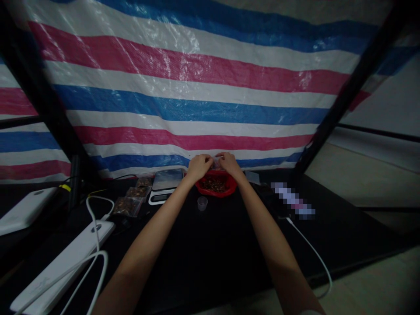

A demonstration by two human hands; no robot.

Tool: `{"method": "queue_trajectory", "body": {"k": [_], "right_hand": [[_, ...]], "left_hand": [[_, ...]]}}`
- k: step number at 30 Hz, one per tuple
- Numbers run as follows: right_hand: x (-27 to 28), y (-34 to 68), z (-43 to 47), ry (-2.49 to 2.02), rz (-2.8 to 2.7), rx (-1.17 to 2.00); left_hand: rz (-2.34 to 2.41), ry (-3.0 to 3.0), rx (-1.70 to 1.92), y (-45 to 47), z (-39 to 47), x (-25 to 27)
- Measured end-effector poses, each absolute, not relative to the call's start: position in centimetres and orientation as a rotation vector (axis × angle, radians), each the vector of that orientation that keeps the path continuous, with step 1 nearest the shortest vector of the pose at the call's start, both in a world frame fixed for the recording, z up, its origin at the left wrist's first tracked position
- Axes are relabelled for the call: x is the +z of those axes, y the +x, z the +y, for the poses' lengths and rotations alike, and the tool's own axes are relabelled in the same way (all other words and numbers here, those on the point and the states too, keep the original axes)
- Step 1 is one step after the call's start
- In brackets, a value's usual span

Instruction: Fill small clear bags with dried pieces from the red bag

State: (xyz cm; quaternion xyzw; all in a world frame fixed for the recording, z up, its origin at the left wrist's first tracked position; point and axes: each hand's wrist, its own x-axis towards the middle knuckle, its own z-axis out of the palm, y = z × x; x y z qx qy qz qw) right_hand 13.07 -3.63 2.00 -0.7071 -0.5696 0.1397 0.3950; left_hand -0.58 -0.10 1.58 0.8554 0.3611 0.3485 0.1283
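Both my arms reach forward to the back of the black table. My left hand (199, 166) and my right hand (229, 162) pinch a small clear plastic bag (216, 163) between them, fingers closed on its two sides. Under the hands lies an open red bag (203, 191) with dark brown and reddish small pieces (215, 184) in it; their kind is too dim to tell. A small clear plastic cup (202, 203) stands just in front of the red bag. Whether anything is inside the small clear bag cannot be made out.
Left of the hands sits a kitchen scale (167, 181), beside filled clear bags (127, 205). A white power bank (62, 267) with looping cable lies front left. A clear packet (252, 177), a blurred-out object (293, 200) and a white cable (311, 247) are right. Striped sheeting (197, 109) hangs behind.
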Motion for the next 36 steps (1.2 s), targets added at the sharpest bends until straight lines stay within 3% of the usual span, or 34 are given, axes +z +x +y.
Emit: {"method": "queue_trajectory", "body": {"k": [8, 14, 19, 27, 36], "right_hand": [[2.6, 14.6, -3.2, -1.546, -1.214, 0.498], [1.9, 14.4, -3.0, -1.484, -1.286, 0.619], [0.3, 15.7, -2.4, -1.564, -1.534, 0.629], [-0.2, 18.3, -3.7, -1.441, -1.699, 1.004], [-0.8, 18.5, -2.2, -1.53, -1.895, 0.587]], "left_hand": [[0.669, 1.522, 0.478, -0.5, 2.1, -0.6], [0.569, 1.142, 0.802, 0.6, 3.0, -1.0], [0.723, 1.165, 1.038, 1.9, 4.1, -2.0], [0.759, 1.673, 1.118, 1.5, 5.8, -3.8], [0.649, 1.924, 0.832, 1.4, 5.3, -4.4]]}}
